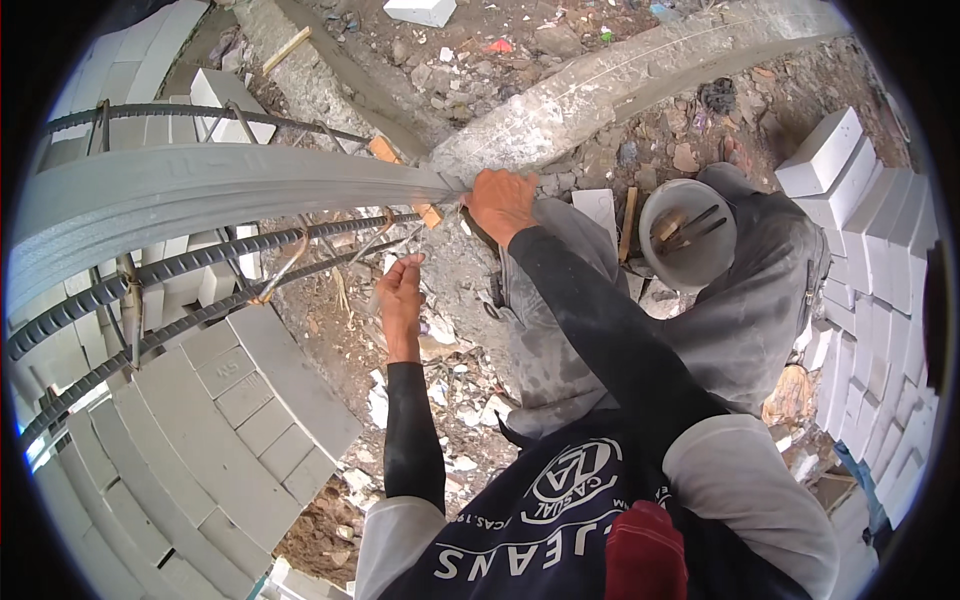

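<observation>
A long grey ribbed bar (230, 185) runs from the left rim to the middle of the view. At its narrow far end my right hand (503, 203) is closed, with the fingers curled against the bar's edge. My left hand (402, 292) is lower and to the left, its thumb and fingertips pinched together beside the end of a steel reinforcing bar (350, 228). Whatever the pinch holds is too small to make out. Orange-brown wood (428, 215) shows at both sides of the grey bar, near its end.
Tied steel bars with stirrups (133, 285) stand at the left. Pale blocks are stacked at the left (180, 420) and right (880, 240). A white bucket (655, 215) holding tools sits by my legs. A concrete beam (600, 85) crosses the rubble-strewn ground (450, 390).
</observation>
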